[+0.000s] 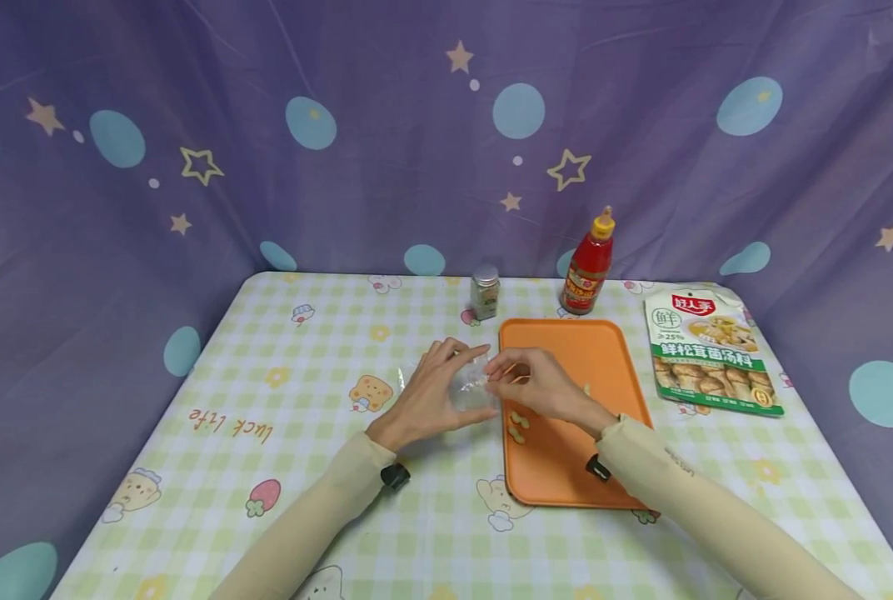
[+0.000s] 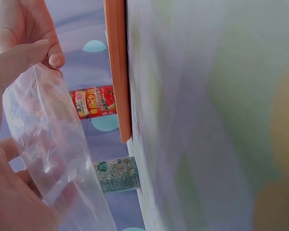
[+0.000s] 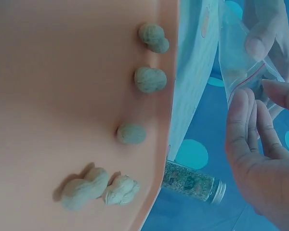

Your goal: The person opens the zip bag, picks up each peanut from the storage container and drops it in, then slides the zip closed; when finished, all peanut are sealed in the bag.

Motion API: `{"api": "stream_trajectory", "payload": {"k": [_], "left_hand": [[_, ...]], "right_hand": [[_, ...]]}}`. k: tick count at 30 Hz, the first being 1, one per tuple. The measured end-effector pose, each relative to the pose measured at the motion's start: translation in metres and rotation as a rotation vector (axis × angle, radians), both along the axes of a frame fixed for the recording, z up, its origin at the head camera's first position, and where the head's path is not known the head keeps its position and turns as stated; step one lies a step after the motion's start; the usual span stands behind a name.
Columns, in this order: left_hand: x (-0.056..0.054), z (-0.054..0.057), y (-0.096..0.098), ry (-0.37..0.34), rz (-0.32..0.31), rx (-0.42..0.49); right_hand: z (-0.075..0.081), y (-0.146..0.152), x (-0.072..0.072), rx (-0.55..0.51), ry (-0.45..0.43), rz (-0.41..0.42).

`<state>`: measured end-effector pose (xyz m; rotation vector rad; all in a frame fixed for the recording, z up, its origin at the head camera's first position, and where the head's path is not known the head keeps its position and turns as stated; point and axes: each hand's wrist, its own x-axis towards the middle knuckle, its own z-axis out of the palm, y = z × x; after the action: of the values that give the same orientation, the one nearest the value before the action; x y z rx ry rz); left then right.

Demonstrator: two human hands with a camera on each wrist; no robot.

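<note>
A clear zip-lock bag (image 2: 58, 139) with a red line near its mouth (image 3: 250, 79) is up off the table between both hands. My left hand (image 1: 431, 392) holds it from the left, thumb and fingers spread on its sides. At the mouth, my right hand (image 1: 540, 383) pinches the bag's edge with curled fingers; the exact contact is partly hidden. Below and beside the right hand lies an orange tray (image 1: 566, 467). Several peanuts in their shells (image 3: 84, 188) lie along its left side.
Behind the tray stand a red sauce bottle (image 1: 586, 267) with a yellow cap and a small seasoning jar (image 1: 485, 296). A green and white food pouch (image 1: 705, 354) lies right of the tray. A checked cloth (image 1: 304, 483) covers the table; a purple curtain (image 1: 416, 167) hangs behind.
</note>
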<state>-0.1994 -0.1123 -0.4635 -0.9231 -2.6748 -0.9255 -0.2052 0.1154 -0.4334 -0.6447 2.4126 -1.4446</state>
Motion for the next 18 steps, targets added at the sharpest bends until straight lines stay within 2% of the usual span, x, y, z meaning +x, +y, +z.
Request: {"api": "stream_trajectory", "payload": {"k": [8,18], "left_hand": [[-0.001,0.0,-0.002,-0.004,-0.006,-0.002],[-0.001,0.0,-0.002,-0.014,0.0,-0.016]], "right_hand": [[0.003,0.009,0.002,0.014,0.025,-0.025],[-0.006,0.043,0.002,0.08,0.027,-0.108]]}}
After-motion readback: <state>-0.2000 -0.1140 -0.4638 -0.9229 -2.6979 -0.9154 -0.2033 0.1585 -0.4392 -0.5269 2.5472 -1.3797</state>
